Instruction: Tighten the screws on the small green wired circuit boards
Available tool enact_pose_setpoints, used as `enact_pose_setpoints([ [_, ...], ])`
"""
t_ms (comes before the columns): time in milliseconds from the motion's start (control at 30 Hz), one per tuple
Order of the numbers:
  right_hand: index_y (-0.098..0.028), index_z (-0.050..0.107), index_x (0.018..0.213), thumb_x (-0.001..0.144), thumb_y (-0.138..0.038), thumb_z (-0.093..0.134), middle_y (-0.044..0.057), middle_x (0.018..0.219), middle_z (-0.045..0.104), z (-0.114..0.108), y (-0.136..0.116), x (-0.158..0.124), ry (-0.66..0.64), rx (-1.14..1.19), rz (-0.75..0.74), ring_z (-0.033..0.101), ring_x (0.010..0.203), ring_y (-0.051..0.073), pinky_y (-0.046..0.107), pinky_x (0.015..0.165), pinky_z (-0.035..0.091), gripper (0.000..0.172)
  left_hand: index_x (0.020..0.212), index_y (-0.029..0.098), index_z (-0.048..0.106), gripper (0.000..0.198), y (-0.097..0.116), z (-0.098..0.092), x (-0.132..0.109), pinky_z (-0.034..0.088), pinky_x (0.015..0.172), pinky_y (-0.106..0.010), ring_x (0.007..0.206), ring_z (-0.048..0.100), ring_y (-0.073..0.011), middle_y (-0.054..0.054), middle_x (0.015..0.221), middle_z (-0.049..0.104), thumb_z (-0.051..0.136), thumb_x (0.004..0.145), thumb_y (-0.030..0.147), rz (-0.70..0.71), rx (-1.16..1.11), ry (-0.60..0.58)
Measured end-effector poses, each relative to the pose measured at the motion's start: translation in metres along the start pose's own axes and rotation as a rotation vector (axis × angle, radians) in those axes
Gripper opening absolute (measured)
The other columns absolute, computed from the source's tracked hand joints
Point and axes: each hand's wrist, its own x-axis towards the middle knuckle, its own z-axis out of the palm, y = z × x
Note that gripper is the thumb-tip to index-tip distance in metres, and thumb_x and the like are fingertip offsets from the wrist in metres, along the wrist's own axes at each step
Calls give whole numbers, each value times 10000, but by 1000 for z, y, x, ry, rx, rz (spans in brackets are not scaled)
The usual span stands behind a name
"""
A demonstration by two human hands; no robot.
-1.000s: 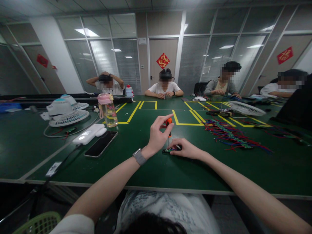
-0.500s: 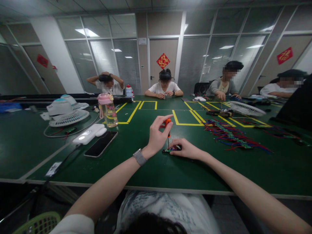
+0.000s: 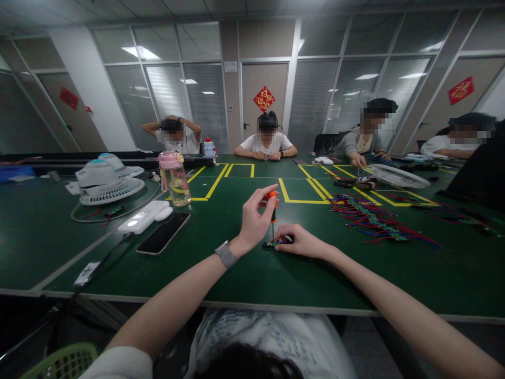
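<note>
My left hand (image 3: 257,216) is closed round the orange and black handle of a screwdriver (image 3: 273,213), thumb and fingers gripping its top. The screwdriver stands upright, its thin shaft reaching down to a small green circuit board (image 3: 270,244) in a dark housing on the table. My right hand (image 3: 296,240) pinches the other end of that small part and rests against the tabletop. The fingertips of my right hand partly cover the part, and the screwdriver's tip is too small to make out.
Wired circuit boards (image 3: 373,218) lie in a row to the right. On the left are a phone (image 3: 163,234), a white power strip (image 3: 144,217), a pink-lidded bottle (image 3: 174,181) and white fans (image 3: 110,181). Several people sit across the green table (image 3: 221,284).
My left thumb and fingers have shifted slightly on the screwdriver handle, showing more of its orange top. My right hand and the small board stay in place.
</note>
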Motion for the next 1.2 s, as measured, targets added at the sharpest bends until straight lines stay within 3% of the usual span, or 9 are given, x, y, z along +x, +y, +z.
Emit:
enact_pose_setpoints([
  [133, -161, 735, 941, 797, -293, 692, 22, 747, 614, 0, 1, 0, 5, -10, -7, 535, 655, 147, 260, 629, 429, 199, 1047, 215, 668, 192, 3, -2, 1, 510, 745, -240, 888, 585, -144, -49, 977, 591, 560, 901, 276, 57, 140, 50],
  [367, -150, 734, 945, 796, -290, 693, 30, 763, 620, 1, 3, 0, 3, -3, -11, 542, 663, 147, 260, 632, 435, 208, 1250, 238, 573, 328, 0, -1, 1, 542, 784, -267, 938, 634, -151, -72, 1145, 599, 398, 975, 276, 11, -22, -47],
  [733, -153, 733, 940, 797, -296, 694, 23, 749, 606, 0, 1, 0, 2, -13, -5, 537, 661, 146, 260, 637, 437, 206, 1273, 226, 557, 340, -1, 0, 0, 570, 773, -273, 975, 646, -168, -91, 1208, 606, 438, 961, 289, -34, -96, -46],
  [867, -152, 730, 930, 799, -300, 688, 21, 738, 608, 0, 1, 0, 2, -6, -10, 538, 650, 145, 259, 630, 431, 202, 1188, 234, 614, 285, 1, 0, 1, 534, 754, -246, 918, 621, -147, -57, 1050, 626, 538, 915, 268, 11, 19, -3],
  [1000, -157, 730, 930, 801, -310, 687, 22, 746, 612, 1, 3, 0, 7, -1, -19, 539, 653, 146, 259, 631, 431, 204, 1080, 234, 678, 222, 5, -2, 2, 503, 761, -245, 888, 559, -140, -41, 958, 544, 591, 881, 283, 70, 149, 35],
  [1100, -155, 731, 932, 802, -303, 690, 25, 750, 620, 1, 4, 0, 4, -14, -17, 540, 654, 148, 263, 633, 429, 202, 1195, 244, 629, 302, 4, -2, 2, 500, 824, -267, 939, 564, -141, -54, 1029, 547, 455, 949, 262, 66, 101, -18],
  [1200, -154, 730, 933, 803, -300, 689, 23, 749, 623, 1, 4, 0, -3, -14, -14, 541, 657, 147, 262, 637, 431, 200, 1320, 252, 522, 371, 0, 0, 1, 525, 779, -262, 915, 601, -133, -66, 1123, 576, 407, 968, 253, 16, -35, -83],
])
